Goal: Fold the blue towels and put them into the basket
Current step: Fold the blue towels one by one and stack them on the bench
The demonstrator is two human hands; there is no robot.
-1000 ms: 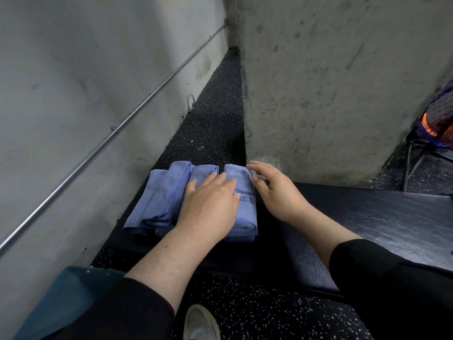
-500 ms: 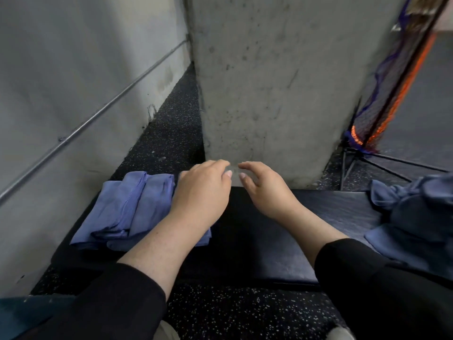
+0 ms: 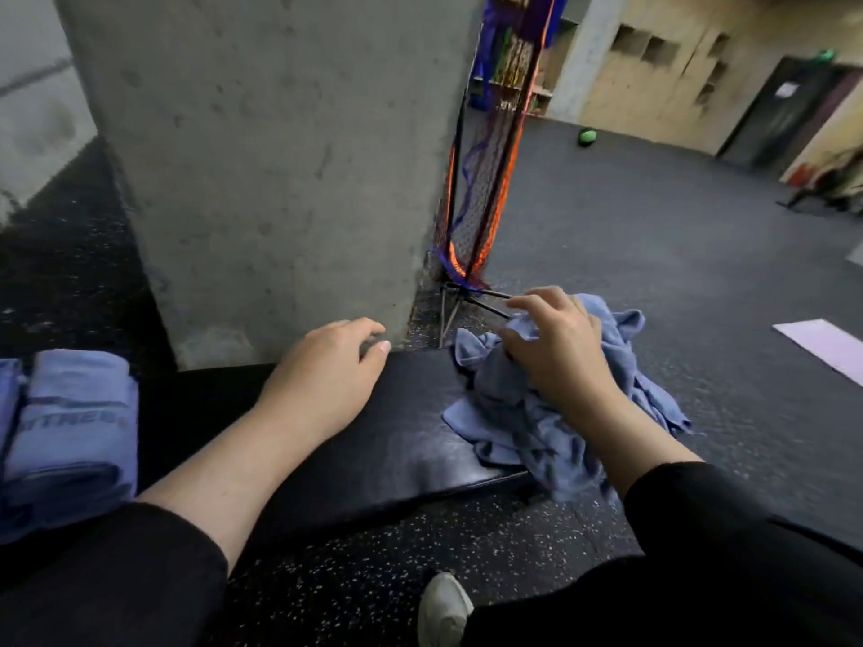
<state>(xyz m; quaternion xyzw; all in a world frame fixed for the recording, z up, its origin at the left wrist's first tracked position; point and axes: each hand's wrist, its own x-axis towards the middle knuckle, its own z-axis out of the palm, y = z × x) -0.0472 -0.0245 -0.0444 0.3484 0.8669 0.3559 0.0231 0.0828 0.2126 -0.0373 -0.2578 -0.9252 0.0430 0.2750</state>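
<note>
Gym corner: concrete, rubber flooring and stray gear.

A black padded mat lies at the centre on dark speckled rubber floor. A grey concrete pillar rises at 12 o'clock. A folded orange-and-purple net on a black stand leans just beside the pillar, toward 1 o'clock. A green ball sits far off at 1 o'clock, a pale sheet at 3 o'clock, and a white shoe at 6 o'clock.

We saw the folded towels cut off by the left edge, their printed lettering only partly readable. The right hand hid part of the crumpled towel pile. Figures far right were blurred.
</note>
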